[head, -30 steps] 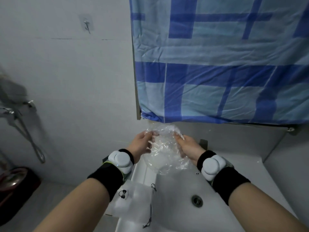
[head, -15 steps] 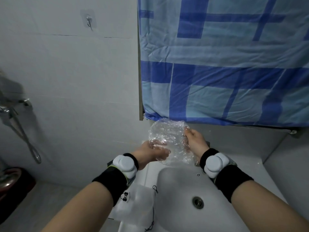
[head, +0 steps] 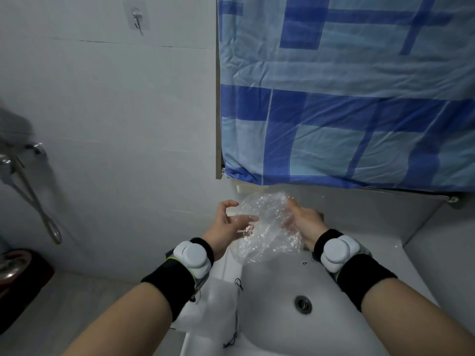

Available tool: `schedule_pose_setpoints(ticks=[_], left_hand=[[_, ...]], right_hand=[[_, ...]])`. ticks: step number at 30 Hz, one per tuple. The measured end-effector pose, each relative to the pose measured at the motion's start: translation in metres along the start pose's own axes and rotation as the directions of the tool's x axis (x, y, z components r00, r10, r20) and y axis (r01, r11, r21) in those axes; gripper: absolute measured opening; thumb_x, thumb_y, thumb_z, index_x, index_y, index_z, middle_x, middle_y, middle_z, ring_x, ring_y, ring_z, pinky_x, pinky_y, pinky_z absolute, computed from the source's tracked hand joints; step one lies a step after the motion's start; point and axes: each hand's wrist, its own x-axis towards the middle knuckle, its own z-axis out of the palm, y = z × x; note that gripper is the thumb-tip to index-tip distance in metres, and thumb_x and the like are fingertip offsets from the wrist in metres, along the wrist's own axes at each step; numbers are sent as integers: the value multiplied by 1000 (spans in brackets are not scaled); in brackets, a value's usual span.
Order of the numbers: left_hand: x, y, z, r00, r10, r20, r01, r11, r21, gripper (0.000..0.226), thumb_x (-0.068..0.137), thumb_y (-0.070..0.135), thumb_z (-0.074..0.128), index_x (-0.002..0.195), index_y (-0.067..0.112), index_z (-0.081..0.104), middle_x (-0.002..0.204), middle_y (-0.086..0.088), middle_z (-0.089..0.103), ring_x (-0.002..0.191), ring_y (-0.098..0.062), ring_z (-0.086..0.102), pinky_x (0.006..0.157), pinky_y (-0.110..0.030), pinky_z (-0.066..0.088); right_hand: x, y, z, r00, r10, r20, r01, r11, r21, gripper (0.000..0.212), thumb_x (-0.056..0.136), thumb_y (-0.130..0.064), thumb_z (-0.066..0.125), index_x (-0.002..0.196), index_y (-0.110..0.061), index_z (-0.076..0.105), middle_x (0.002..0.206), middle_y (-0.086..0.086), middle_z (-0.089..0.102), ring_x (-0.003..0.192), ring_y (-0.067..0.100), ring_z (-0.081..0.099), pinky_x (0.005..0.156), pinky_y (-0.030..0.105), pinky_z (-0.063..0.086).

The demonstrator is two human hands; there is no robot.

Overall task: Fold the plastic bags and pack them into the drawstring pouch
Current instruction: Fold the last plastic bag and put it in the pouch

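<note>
A crumpled clear plastic bag [head: 267, 227] hangs in the air above the white sink [head: 401, 268], between my two hands. My right hand [head: 303, 219] grips its right edge, with the fingers partly seen through the film. My left hand [head: 228, 222] is at the bag's left side with thumb raised and fingers stretched out, the fingertips touching the plastic. The white drawstring pouch [head: 216, 304] with a black cord lies flat on the sink's left rim, partly hidden under my left forearm.
A blue checked cloth [head: 347, 98] hangs over the wall behind the sink. The drain [head: 303, 304] sits in the basin's middle. A shower hose and tap [head: 38, 201] are on the left wall, a wall hook [head: 137, 19] is above, and a dark red basin [head: 18, 268] stands on the floor.
My left hand has let go of the bag's lower part and opened, fingers now spread against the film. The bag has loosened and hangs lower. The right hand keeps its hold.
</note>
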Motion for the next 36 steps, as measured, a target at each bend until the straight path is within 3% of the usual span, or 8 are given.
schedule_pose_setpoints(ticks=[3, 7, 13, 18, 24, 28, 31, 36], left_hand=[[1, 4, -2, 995, 69, -70, -71, 997, -30, 26, 93, -2, 48, 88, 19, 34, 85, -11, 72, 59, -14, 61, 62, -26, 51], [1, 10, -6, 995, 80, -59, -82, 996, -40, 25, 95, 2, 44, 76, 17, 49, 98, -14, 71, 79, -18, 65, 65, -24, 50], [-12, 18, -13, 969, -190, 155, 186, 982, 40, 24, 85, 17, 49, 95, 16, 71, 118, -3, 68, 110, -19, 64, 98, -36, 44], [-8, 16, -8, 995, -53, 86, 43, 993, 111, 25, 85, 6, 63, 106, 19, 68, 104, -1, 67, 90, -13, 64, 87, -29, 49], [3, 12, -12, 997, 63, 36, -66, 992, 105, 48, 76, -13, 66, 116, 13, 62, 106, -9, 62, 85, -18, 57, 85, -21, 52], [6, 8, -13, 996, 88, -32, -81, 979, 186, 55, 72, -13, 70, 123, 4, 59, 102, -12, 60, 80, -19, 56, 81, -18, 53], [7, 7, -13, 993, 78, -86, -58, 975, 213, 58, 70, -11, 73, 124, 1, 56, 99, -13, 60, 80, -17, 59, 75, -16, 55], [3, 8, -8, 992, 19, -123, 21, 949, 315, 43, 74, 3, 76, 114, 1, 61, 84, -7, 59, 58, -7, 54, 54, -12, 48]], right_hand=[[1, 4, -3, 981, 85, 176, -88, 996, 7, 49, 87, -44, 58, 96, 3, 66, 67, 2, 72, 58, 14, 52, 65, 24, 47], [-1, 6, -9, 933, 131, 336, -134, 991, -14, 25, 84, -25, 66, 95, -3, 68, 91, 5, 73, 76, 12, 60, 65, 21, 46], [4, 3, -10, 977, 61, 207, -76, 995, 64, 14, 84, -27, 66, 77, -14, 68, 65, 0, 73, 55, 10, 61, 59, 24, 41], [-1, 0, -11, 955, 87, 285, -119, 988, 95, 31, 82, -26, 67, 99, -1, 66, 85, 11, 71, 72, 17, 65, 54, 21, 50], [-7, -5, -16, 909, 85, 407, -87, 996, -15, 13, 80, -14, 69, 93, -9, 70, 92, 1, 72, 86, 11, 64, 69, 18, 45], [-6, -3, -18, 949, -12, 315, -7, 998, 57, 11, 77, -11, 72, 88, -9, 71, 102, 7, 71, 89, 15, 64, 84, 24, 47], [-7, -5, -19, 975, -150, 163, 141, 988, 65, 15, 75, -17, 74, 86, -7, 70, 90, 1, 66, 82, 9, 61, 71, 13, 46], [-6, -10, -22, 961, -252, 117, 232, 960, 157, 25, 80, -16, 70, 99, 0, 70, 124, -4, 55, 114, 11, 52, 101, 27, 37]])
